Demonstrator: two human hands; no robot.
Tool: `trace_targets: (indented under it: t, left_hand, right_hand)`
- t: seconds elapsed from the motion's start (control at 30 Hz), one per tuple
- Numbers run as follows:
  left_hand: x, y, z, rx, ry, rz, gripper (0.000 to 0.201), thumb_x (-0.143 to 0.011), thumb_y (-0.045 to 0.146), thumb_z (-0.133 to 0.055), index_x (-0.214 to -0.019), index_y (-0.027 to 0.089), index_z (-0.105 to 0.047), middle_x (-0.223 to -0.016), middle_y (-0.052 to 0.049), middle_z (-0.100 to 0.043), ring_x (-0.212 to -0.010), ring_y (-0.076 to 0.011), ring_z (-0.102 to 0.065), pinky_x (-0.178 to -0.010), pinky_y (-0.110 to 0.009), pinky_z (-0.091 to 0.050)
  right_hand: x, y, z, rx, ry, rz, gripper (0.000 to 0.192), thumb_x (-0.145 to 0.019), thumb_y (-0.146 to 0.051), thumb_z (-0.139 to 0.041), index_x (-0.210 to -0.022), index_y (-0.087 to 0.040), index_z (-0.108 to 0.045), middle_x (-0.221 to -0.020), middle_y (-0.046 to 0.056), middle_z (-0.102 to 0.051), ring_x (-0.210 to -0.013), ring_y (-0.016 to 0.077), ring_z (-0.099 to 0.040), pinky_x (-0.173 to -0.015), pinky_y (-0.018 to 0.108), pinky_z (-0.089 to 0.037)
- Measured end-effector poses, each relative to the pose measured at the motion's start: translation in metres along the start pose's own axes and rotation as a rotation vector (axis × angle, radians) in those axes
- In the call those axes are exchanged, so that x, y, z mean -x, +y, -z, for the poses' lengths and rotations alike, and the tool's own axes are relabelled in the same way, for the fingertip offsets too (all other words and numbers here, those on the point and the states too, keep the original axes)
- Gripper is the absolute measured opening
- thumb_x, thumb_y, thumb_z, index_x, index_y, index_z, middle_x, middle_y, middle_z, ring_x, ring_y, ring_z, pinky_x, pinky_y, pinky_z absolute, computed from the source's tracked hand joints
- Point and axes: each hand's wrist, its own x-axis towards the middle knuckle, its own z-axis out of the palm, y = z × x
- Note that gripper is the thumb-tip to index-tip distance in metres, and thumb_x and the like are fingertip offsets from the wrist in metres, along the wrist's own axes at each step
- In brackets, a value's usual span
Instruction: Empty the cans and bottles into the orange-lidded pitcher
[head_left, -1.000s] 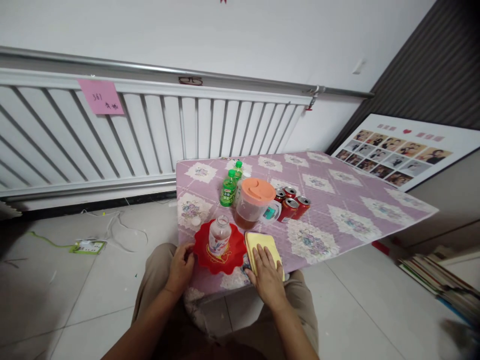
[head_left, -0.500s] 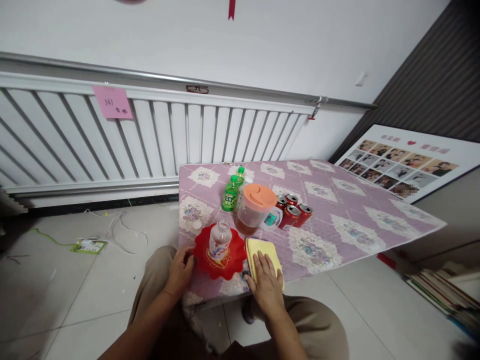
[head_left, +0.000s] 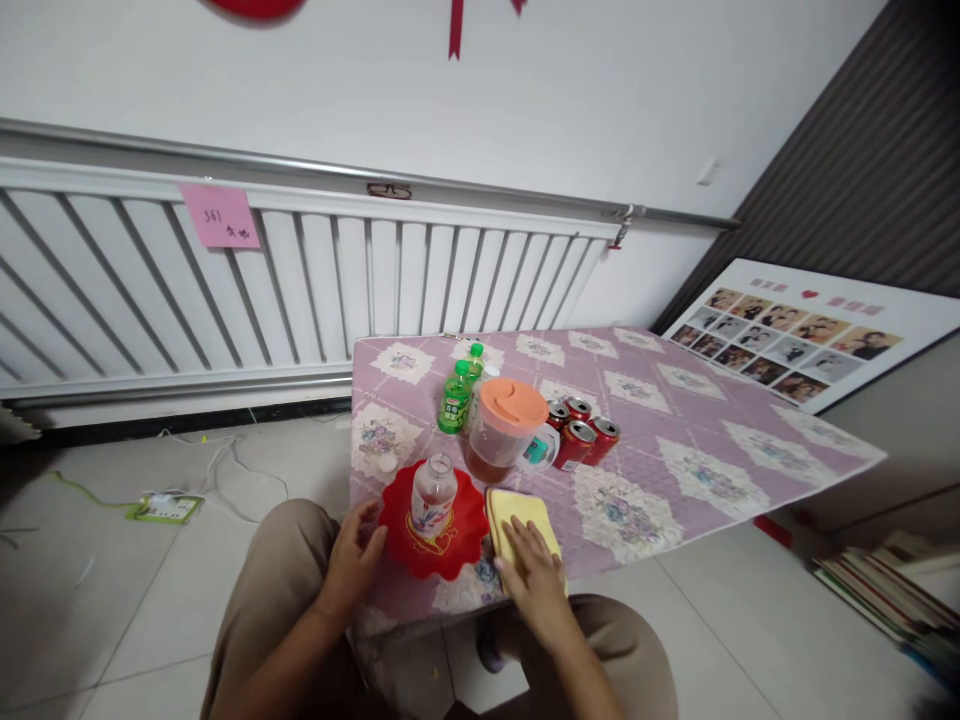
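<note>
My right hand (head_left: 536, 575) lies with its fingers stretched over a folded yellow cloth (head_left: 521, 507) near the table's front edge. By the left rim of a scalloped red tray (head_left: 450, 555), my left hand (head_left: 356, 550) rests with its fingers loosely bent and its thumb apart, nothing in it. Whether it touches the rim I cannot tell. Upright on the tray stands an uncapped clear bottle (head_left: 433, 497) with a printed label. Behind the cloth is a clear pitcher (head_left: 491, 440) with an orange lid and some brown liquid inside.
Green-capped bottles (head_left: 453, 400) stand left of the pitcher, several red cans (head_left: 589, 435) right of it. A white cap (head_left: 387, 462) lies behind the tray. The patterned tablecloth (head_left: 697, 440) reaches right toward a photo board (head_left: 795, 330). A radiator (head_left: 420, 270) runs behind.
The camera view has shifted slightly, so the scene sits a little lower and to the left. My left thumb stands further from the fingers. My right hand stays on the cloth.
</note>
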Motion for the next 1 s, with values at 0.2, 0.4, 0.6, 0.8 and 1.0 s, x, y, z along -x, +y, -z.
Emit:
trace_targets:
  t: [0.2, 0.4, 0.6, 0.8, 1.0]
  left_hand:
    - [-0.007, 0.02, -0.016, -0.081, -0.09, -0.214, 0.076, -0.073, 0.035, -0.077, -0.141, 0.021, -0.048, -0.148, -0.017, -0.053, -0.138, -0.0354, -0.051, -0.118, -0.056, -0.039]
    - [-0.027, 0.058, -0.04, -0.129, -0.186, -0.23, 0.092, -0.071, 0.034, -0.08, -0.15, 0.019, -0.035, -0.154, -0.018, -0.046, -0.145, -0.0367, -0.043, -0.121, -0.057, -0.034]
    - [-0.038, 0.065, -0.045, -0.074, -0.273, -0.197, 0.092, -0.07, 0.025, -0.08, -0.151, 0.021, -0.035, -0.154, -0.015, -0.046, -0.146, -0.0317, -0.041, -0.124, -0.05, -0.032]
    - [-0.042, 0.065, -0.047, -0.065, -0.305, -0.141, 0.087, -0.07, 0.02, -0.08, -0.147, 0.022, -0.04, -0.149, -0.014, -0.052, -0.141, -0.0315, -0.048, -0.121, -0.051, -0.036]
    - [-0.04, 0.075, -0.044, -0.075, -0.339, -0.143, 0.075, -0.073, 0.019, -0.076, -0.142, 0.023, -0.046, -0.141, -0.012, -0.059, -0.134, -0.0296, -0.056, -0.117, -0.047, -0.041]
  right_hand:
    - [-0.056, 0.006, 0.062, -0.616, 0.392, -0.201, 0.067, -0.078, -0.066, -0.061, -0.127, -0.02, -0.062, -0.136, 0.017, -0.065, -0.126, 0.0314, -0.06, -0.108, 0.049, -0.046]
    - [-0.117, -0.021, 0.091, -0.766, 0.401, -0.209, 0.064, -0.068, -0.068, -0.073, -0.11, -0.021, -0.066, -0.118, 0.01, -0.073, -0.109, 0.026, -0.066, -0.087, 0.037, -0.053]
    - [-0.142, -0.036, 0.08, -0.869, 0.282, -0.249, 0.067, -0.057, -0.08, -0.074, -0.079, -0.017, -0.069, -0.068, 0.003, -0.069, -0.061, 0.0162, -0.06, -0.054, 0.026, -0.043]
    - [-0.151, -0.05, 0.065, -0.97, 0.431, -0.242, 0.062, -0.054, -0.08, -0.074, -0.058, -0.021, -0.052, -0.05, -0.007, -0.048, -0.049, 0.0096, -0.044, -0.051, 0.024, -0.037]
    - [-0.15, -0.064, 0.071, -0.974, 0.518, -0.226, 0.054, -0.056, -0.07, -0.078, -0.057, -0.021, -0.055, -0.048, -0.006, -0.05, -0.048, 0.0096, -0.043, -0.05, 0.025, -0.035]
